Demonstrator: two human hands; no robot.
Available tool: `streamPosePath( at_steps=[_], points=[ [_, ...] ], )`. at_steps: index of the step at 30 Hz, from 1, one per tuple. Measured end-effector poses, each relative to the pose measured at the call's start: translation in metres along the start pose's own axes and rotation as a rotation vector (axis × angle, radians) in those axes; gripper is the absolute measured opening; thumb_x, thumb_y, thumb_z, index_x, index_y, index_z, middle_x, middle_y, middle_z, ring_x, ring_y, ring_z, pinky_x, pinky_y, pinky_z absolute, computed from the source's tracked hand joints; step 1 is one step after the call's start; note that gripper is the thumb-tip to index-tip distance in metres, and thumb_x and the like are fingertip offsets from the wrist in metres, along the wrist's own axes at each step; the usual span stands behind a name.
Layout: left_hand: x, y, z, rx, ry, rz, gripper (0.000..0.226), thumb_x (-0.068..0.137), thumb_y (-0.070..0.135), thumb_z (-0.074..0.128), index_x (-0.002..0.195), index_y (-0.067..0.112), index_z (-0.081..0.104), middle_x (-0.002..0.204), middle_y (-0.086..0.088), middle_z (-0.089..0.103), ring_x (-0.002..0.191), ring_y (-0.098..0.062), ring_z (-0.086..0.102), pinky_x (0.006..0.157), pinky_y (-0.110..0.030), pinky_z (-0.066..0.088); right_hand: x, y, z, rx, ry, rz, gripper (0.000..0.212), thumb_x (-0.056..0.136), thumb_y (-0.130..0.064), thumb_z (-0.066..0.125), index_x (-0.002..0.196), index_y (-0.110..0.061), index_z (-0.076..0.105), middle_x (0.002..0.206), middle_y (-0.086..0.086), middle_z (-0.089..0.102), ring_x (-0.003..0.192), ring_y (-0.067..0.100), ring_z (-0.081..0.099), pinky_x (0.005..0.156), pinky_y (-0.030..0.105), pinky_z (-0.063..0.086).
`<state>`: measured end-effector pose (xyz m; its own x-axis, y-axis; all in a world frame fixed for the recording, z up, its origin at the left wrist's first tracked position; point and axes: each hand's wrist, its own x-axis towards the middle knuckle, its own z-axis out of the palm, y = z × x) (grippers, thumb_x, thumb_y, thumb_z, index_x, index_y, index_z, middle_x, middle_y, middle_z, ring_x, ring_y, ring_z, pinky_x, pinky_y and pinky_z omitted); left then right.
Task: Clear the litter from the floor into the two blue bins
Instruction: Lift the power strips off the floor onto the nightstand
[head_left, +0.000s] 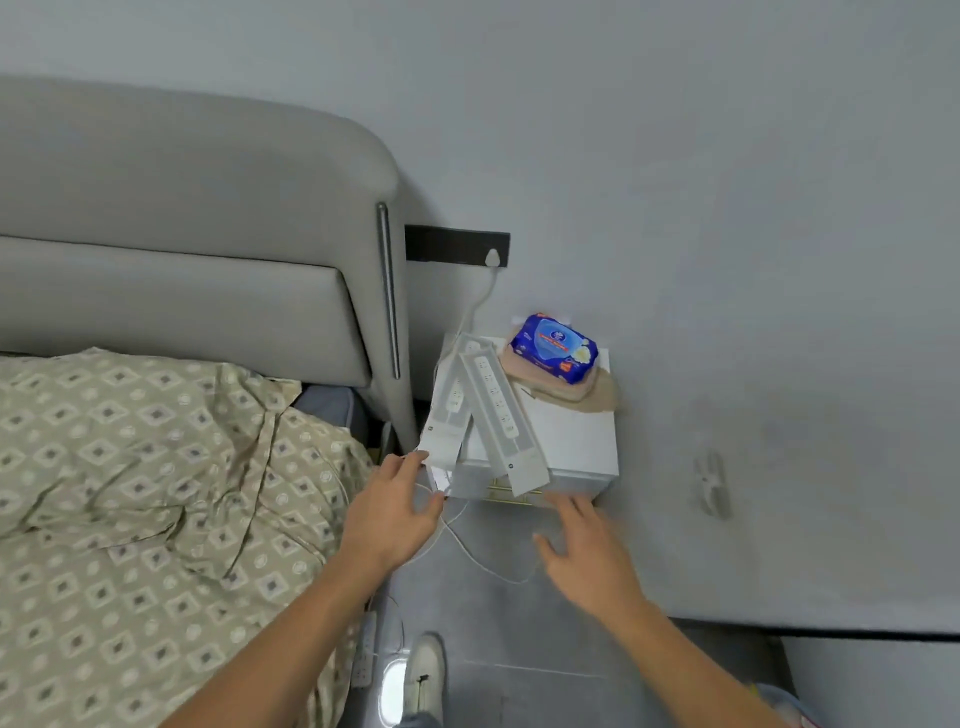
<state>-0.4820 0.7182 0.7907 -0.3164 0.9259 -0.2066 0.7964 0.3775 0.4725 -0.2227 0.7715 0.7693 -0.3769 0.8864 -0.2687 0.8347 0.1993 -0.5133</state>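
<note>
Two long white power-strip boxes (501, 410) lie crossed on a white bedside cabinet (571, 447), their near ends hanging over its front edge. My left hand (392, 512) reaches to the near end of the left box (447, 415), fingertips touching its corner, fingers spread. My right hand (587, 551) hovers open just below the cabinet's front, holding nothing. No blue bins appear in this view. A white cable (467, 545) loops on the floor between my hands.
A blue tissue pack (553, 347) rests on a beige cloth at the cabinet's back. A bed with patterned cover (156, 493) and grey headboard (182, 218) fills the left. A white power strip (365, 654) and my shoe (425, 675) are on the grey floor.
</note>
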Motion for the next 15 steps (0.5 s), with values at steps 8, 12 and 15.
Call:
streamPosePath(
  at_steps=[8,12,15],
  points=[
    [0.211,-0.051,0.085,0.058,-0.020,-0.052,0.065,0.090,0.046,0.057,0.149,0.029,0.034,0.137,-0.007,0.043,0.125,-0.034,0.043,0.095,-0.046,0.045,0.228,0.005,0.083,-0.043,0.018,0.092,0.073,0.090,-0.045,0.067,0.151,-0.038,0.028,0.149,0.001,0.030,0.132,0.031,0.036,0.099,0.048,0.049],
    [0.278,-0.068,0.147,0.107,-0.072,-0.075,0.074,0.088,0.050,0.059,0.150,0.030,0.026,0.141,-0.008,0.034,0.127,-0.036,0.039,0.092,-0.047,0.046,0.299,0.030,0.129,-0.059,0.014,0.121,0.086,0.084,-0.051,0.069,0.153,-0.042,0.017,0.156,0.006,0.022,0.138,0.034,0.031,0.102,0.053,0.048],
    [0.304,-0.085,0.189,0.151,-0.089,-0.096,0.081,0.084,0.057,0.063,0.149,0.036,0.020,0.143,-0.008,0.028,0.127,-0.036,0.038,0.091,-0.048,0.047,0.329,0.047,0.160,-0.069,0.017,0.103,0.096,0.081,-0.053,0.072,0.155,-0.042,0.012,0.156,0.007,0.021,0.134,0.035,0.035,0.100,0.053,0.048]
  ],
)
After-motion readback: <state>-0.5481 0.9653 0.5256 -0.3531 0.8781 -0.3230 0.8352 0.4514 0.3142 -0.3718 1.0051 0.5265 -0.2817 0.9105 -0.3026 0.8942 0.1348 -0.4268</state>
